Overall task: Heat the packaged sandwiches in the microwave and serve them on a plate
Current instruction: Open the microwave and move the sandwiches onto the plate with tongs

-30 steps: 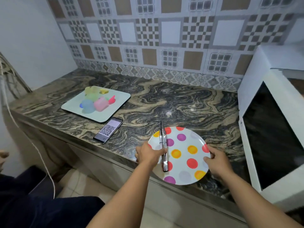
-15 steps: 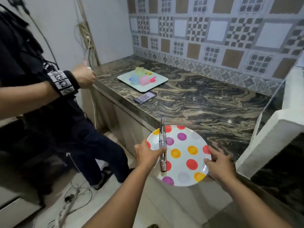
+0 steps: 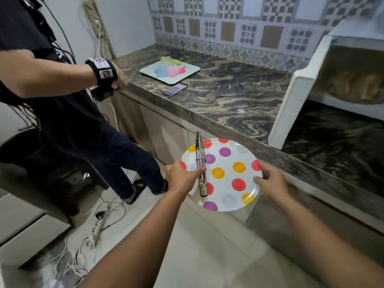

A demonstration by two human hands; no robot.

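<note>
Left hand (image 3: 182, 175) is pinning steel tongs (image 3: 201, 165) against a polka-dot plate (image 3: 228, 175); right hand (image 3: 270, 181) is gripping the opposite rim. Carried off-counter, tilting risks the tongs sliding floorward.

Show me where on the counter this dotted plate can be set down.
The widest bare patch of the marble counter lies between the phone and the open microwave door. The far-left end is crowded: the tray of coloured toys, the phone at the front edge. Both hands, left and right, hold the plate, tongs on it.
</note>
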